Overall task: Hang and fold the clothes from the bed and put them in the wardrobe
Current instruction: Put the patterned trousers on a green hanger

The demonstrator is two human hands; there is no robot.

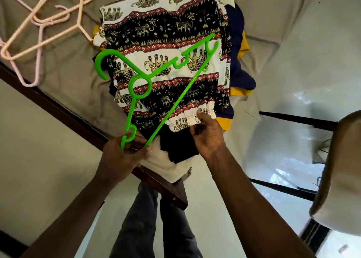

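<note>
Atop the bed [68, 66], black-white elephant-print garment [166, 33]

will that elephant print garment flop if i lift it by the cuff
Likely floppy: the thin black, white and red elephant-print cloth garment lies folded and creased. Probably light, as the right hand pinches only its gathered cuff.

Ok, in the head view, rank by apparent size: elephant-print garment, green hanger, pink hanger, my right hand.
1. elephant-print garment
2. green hanger
3. right hand
The pink hanger runs off frame and lies farther away, so it's unranked against the green one, though larger than the hand.
</note>
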